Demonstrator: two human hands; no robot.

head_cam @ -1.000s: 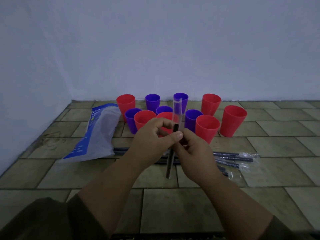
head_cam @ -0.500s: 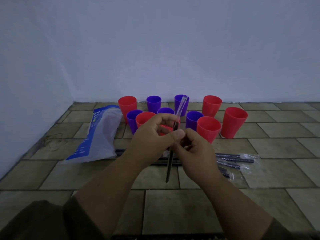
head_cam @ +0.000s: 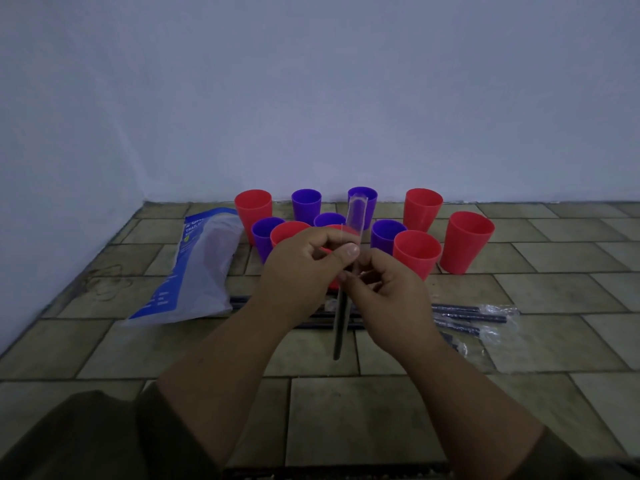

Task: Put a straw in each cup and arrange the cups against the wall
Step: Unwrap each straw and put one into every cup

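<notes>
Wrapper (head_cam: 356,216) straightened upright in left hand (head_cam: 304,268) pinch; right hand (head_cam: 391,292) pinches straw (head_cam: 338,327), front cups (head_cam: 287,230) blocked; bag (head_cam: 194,271) nearby.

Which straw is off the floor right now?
The dark straw gripped near upright by the right hand, its clear wrapper pinched by the left hand above. The other straws lie flat on the tiled floor.

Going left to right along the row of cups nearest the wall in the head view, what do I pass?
First red cup → first purple cup → second purple cup → second red cup.
</notes>
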